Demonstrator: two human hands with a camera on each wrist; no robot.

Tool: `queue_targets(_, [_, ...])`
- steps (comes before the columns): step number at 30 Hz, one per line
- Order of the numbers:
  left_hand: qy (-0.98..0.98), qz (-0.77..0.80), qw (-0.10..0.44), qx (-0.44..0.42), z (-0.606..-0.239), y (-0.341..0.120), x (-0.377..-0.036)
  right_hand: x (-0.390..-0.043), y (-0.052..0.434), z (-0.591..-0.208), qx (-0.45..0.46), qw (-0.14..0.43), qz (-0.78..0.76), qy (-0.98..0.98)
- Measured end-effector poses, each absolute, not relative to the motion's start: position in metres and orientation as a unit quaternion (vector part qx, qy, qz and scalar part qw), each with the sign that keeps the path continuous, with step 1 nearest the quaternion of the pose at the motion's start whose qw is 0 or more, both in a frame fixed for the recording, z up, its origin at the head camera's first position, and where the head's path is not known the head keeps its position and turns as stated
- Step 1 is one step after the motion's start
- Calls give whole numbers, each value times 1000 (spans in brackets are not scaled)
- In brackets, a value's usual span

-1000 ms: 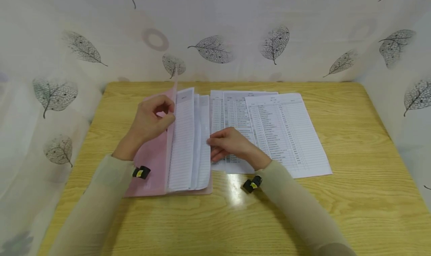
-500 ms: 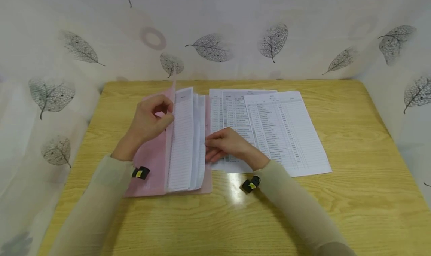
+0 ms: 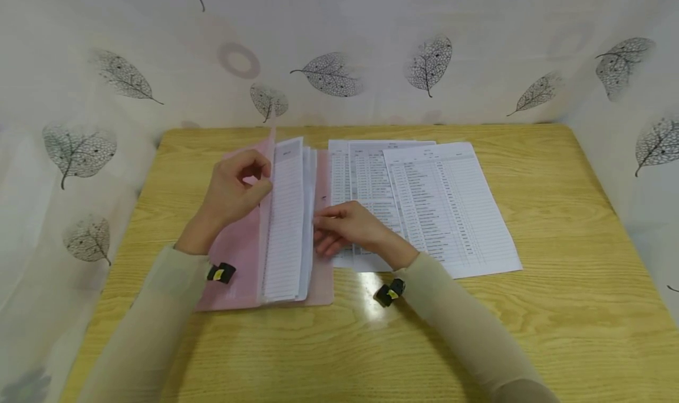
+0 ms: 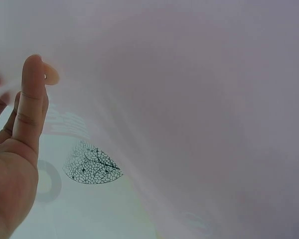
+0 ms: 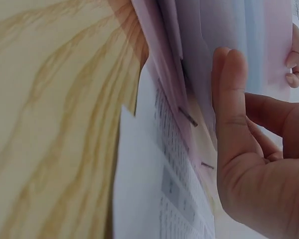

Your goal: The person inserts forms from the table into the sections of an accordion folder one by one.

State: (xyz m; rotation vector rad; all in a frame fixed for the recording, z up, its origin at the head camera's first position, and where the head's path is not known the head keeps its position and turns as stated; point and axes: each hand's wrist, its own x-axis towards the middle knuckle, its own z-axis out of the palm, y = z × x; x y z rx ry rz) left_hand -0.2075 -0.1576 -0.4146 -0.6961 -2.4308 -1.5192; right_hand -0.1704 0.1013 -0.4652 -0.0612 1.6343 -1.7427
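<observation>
Leftward since the earlier frame: right hand (image 3: 347, 229), fingers straight, pressing the upright sheets (image 3: 289, 214) closed inside the pink folder (image 3: 233, 255). Left hand (image 3: 233, 188) pinches the raised folder leaf. Folder lies left of centre on the worktop (image 3: 557, 214); loose printouts (image 3: 440, 202) beside it.

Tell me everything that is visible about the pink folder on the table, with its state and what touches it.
The pink folder is a thin, translucent plastic file lying open on the left part of the wooden table. Its upper cover is raised nearly upright, held in the grip of the left hand. White printed sheets stand fanned inside it. The right hand touches the sheets' right edge, over the lower cover. Loose printed pages lie beside it on the right.
</observation>
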Motion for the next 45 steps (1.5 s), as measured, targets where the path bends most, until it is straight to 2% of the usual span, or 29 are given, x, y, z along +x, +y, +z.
queue_targets(8, [-816, -517, 105, -235, -413, -160, -208, -170, 118, -467, -13, 355, -671, 651])
queue_targets(12, [-815, -518, 107, -235, -413, -161, -209, -173, 137, -464, -13, 331, -648, 686])
queue_targets(20, [-813, -522, 109, -233, -413, -160, -209, -179, 196, -452, 35, 262, -604, 752])
queue_targets(29, [-810, -527, 109, -235, -414, -161, -209, -178, 266, -442, 96, 210, -564, 793])
queue_targets(45, [-810, -530, 100, -231, -417, -160, -208, -169, 363, -442, 191, 163, -400, 882])
